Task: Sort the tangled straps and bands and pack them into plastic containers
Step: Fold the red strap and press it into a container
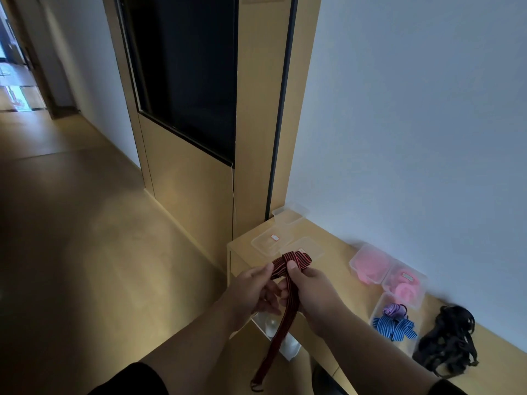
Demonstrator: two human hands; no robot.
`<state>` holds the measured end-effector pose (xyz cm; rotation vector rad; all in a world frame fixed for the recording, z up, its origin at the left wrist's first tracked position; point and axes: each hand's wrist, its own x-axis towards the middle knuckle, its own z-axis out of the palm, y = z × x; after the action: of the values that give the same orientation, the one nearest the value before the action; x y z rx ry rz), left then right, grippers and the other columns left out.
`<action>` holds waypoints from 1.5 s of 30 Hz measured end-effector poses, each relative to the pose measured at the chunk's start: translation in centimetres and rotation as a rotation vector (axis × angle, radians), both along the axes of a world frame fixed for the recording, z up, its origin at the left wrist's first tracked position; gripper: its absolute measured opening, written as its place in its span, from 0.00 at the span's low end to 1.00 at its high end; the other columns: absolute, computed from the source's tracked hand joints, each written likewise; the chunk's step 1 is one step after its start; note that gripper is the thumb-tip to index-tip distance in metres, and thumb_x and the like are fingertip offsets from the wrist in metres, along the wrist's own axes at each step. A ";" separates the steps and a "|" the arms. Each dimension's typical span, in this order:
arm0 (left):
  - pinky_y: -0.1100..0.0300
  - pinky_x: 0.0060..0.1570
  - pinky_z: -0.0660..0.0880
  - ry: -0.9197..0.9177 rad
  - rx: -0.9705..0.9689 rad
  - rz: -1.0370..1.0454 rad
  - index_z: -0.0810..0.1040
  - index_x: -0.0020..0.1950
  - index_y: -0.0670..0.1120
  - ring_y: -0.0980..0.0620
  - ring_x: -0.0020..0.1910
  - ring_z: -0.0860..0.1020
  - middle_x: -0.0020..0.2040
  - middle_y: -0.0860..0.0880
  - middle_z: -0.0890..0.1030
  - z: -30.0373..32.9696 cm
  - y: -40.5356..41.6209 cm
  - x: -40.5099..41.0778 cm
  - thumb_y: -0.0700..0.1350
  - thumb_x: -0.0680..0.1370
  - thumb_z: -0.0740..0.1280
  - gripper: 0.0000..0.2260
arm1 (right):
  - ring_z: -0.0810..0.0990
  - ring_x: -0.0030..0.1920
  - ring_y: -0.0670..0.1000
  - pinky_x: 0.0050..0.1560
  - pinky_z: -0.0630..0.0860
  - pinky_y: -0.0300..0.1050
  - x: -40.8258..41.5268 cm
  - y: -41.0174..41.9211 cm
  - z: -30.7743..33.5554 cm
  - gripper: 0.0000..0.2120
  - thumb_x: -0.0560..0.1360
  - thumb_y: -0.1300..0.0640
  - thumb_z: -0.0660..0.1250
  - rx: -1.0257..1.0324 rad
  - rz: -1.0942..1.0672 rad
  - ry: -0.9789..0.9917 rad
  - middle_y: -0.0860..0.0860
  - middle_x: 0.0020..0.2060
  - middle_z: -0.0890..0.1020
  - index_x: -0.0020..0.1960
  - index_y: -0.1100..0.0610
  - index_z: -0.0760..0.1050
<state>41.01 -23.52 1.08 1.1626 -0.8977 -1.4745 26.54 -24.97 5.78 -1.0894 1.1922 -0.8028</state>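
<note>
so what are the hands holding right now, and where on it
Both hands grip the red-and-black striped strap at its bunched upper end, left hand beside right hand; its tail hangs free below.

pink container (369,266): contents blurred | white object (285,342) under table: half hidden by forearms

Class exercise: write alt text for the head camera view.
Both hands, left hand and right hand, fold a red-and-black striped strap above a wooden table holding clear plastic containers.

I see a wooden bench (336,246) against the wall (413,124), bearing clear containers (268,242), filled containers (402,283) and black straps (447,343).
</note>
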 end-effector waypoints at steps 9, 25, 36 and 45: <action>0.53 0.33 0.78 -0.279 -0.176 0.110 0.81 0.50 0.41 0.50 0.33 0.78 0.36 0.45 0.80 -0.4 -0.3 0.7 0.42 0.81 0.66 0.06 | 0.80 0.34 0.53 0.41 0.81 0.49 0.2 -0.2 -1.0 0.20 0.84 0.50 0.61 0.073 0.021 0.043 0.57 0.34 0.81 0.50 0.67 0.81; 0.54 0.45 0.76 -1.124 -0.611 0.109 0.78 0.63 0.50 0.54 0.48 0.77 0.53 0.52 0.79 -1.5 -0.8 1.8 0.49 0.80 0.58 0.15 | 0.80 0.34 0.55 0.41 0.82 0.50 0.8 -0.6 -0.6 0.23 0.82 0.45 0.64 0.150 -0.016 -0.015 0.58 0.35 0.82 0.54 0.67 0.80; 0.58 0.28 0.73 -0.151 -0.027 -0.053 0.77 0.49 0.39 0.50 0.28 0.74 0.36 0.46 0.79 0.3 0.7 1.4 0.50 0.85 0.58 0.16 | 0.81 0.36 0.52 0.44 0.81 0.48 0.5 -0.7 -1.2 0.19 0.84 0.50 0.62 0.026 0.040 0.006 0.55 0.35 0.83 0.50 0.65 0.81; 0.56 0.32 0.78 -0.454 -0.167 0.121 0.80 0.46 0.42 0.49 0.29 0.79 0.34 0.45 0.81 0.2 0.1 1.2 0.45 0.79 0.69 0.07 | 0.82 0.35 0.54 0.42 0.83 0.49 0.1 -0.7 -1.2 0.20 0.83 0.49 0.62 0.070 0.049 0.056 0.57 0.36 0.83 0.50 0.65 0.81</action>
<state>42.17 -23.37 1.28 1.4253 -1.2079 -1.0308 26.61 -25.67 4.57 -1.0852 1.2272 -0.6920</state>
